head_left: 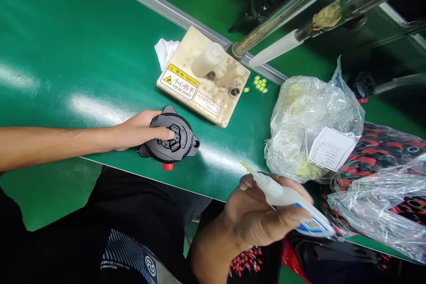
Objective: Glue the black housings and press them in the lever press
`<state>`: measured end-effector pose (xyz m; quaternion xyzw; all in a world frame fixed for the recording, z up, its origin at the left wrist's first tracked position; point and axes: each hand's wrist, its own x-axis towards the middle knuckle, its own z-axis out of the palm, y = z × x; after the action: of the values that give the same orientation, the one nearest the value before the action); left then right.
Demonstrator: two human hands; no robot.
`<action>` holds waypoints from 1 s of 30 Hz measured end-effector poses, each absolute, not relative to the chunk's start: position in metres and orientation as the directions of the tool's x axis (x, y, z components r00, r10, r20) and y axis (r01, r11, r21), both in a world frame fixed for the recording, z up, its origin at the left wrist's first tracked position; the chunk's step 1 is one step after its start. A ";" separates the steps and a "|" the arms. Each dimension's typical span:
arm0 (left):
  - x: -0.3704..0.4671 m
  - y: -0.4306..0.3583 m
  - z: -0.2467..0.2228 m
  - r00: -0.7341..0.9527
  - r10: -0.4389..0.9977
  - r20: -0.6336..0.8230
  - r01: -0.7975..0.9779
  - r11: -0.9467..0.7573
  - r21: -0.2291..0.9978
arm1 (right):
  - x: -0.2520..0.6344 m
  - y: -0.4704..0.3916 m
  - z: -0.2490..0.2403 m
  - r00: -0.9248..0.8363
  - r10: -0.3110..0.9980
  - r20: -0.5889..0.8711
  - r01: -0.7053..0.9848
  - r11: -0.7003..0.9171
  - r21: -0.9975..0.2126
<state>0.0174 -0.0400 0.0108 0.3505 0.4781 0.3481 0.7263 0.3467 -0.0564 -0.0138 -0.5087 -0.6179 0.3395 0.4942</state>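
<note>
My left hand [135, 133] grips a black housing [181, 142]. My right hand [254, 222] holds a white bottle [280, 194], apparently needle-tipped.

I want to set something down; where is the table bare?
Most room: the green table beyond the left hand, left of the cloth. A smaller patch: between the black part and the labelled bag. Crowded: the right end, under bags.
</note>
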 end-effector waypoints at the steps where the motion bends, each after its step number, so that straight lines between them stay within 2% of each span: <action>1: 0.017 -0.039 0.011 0.308 0.828 -0.469 -0.185 0.536 0.824 | 0.351 -0.054 -0.021 0.092 0.971 0.222 0.159 0.206 -0.966; 3: 0.014 -0.038 0.011 0.326 0.804 -0.497 -0.190 0.570 0.799 | 0.359 -0.052 -0.033 0.200 0.979 0.045 -0.099 0.066 -0.993; 4: 0.013 -0.037 0.012 0.332 0.799 -0.502 -0.182 0.576 0.796 | 0.364 -0.052 -0.038 0.218 0.975 -0.046 -0.175 -0.008 -0.984; 5: 0.011 -0.037 0.012 0.339 0.796 -0.502 -0.168 0.576 0.800 | 0.370 -0.053 -0.042 0.236 0.966 -0.103 -0.197 -0.056 -0.979; 7: 0.008 -0.037 0.012 0.352 0.789 -0.504 -0.120 0.572 0.811 | 0.380 -0.053 -0.048 0.313 0.943 -0.114 -0.158 -0.066 -0.985; 12: 0.002 -0.034 0.009 0.370 0.744 -0.557 0.007 0.597 0.802 | 0.399 -0.036 -0.056 0.499 0.857 0.129 0.192 0.035 -0.981; 15: 0.001 -0.033 0.008 0.361 0.733 -0.577 0.018 0.613 0.790 | 0.405 -0.029 -0.058 0.496 0.855 0.152 0.276 0.011 -0.961; 17: 0.002 -0.033 0.008 0.365 0.731 -0.576 0.014 0.614 0.789 | 0.403 -0.036 -0.059 0.565 0.777 0.279 0.363 0.070 -0.929; 19: 0.002 -0.034 0.008 0.376 0.732 -0.568 0.001 0.613 0.790 | 0.394 -0.049 -0.060 0.596 0.589 0.545 0.562 0.178 -0.808; 20: 0.002 -0.034 0.007 0.384 0.732 -0.563 -0.009 0.613 0.790 | 0.387 -0.055 -0.060 0.556 0.506 0.660 0.654 0.223 -0.723; 21: 0.002 -0.033 0.007 0.395 0.729 -0.559 -0.020 0.615 0.788 | 0.377 -0.058 -0.059 0.482 0.482 0.731 0.715 0.266 -0.647; 22: 0.002 -0.033 0.008 0.406 0.726 -0.556 -0.028 0.618 0.786 | 0.365 -0.057 -0.057 0.390 0.545 0.742 0.731 0.306 -0.610; 25: 0.001 -0.032 0.010 0.427 0.715 -0.554 -0.026 0.622 0.783 | 0.320 -0.020 -0.046 0.086 0.820 0.565 0.714 0.345 -0.609; 27: 0.000 -0.030 0.013 0.432 0.716 -0.548 -0.008 0.610 0.792 | 0.290 0.029 -0.036 -0.103 0.947 0.303 0.795 0.261 -0.547; 28: 0.001 -0.029 0.014 0.437 0.719 -0.541 0.003 0.600 0.800 | 0.278 0.056 -0.031 -0.105 0.978 0.180 0.846 0.183 -0.502; 30: 0.001 -0.028 0.016 0.453 0.720 -0.526 0.019 0.582 0.813 | 0.260 0.106 -0.022 -0.060 0.989 0.136 0.854 0.122 -0.505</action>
<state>0.0010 -0.0281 0.0157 0.3939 0.4690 0.2317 0.7558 0.2602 0.1063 -0.0218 -0.6462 -0.7131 0.1469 0.2287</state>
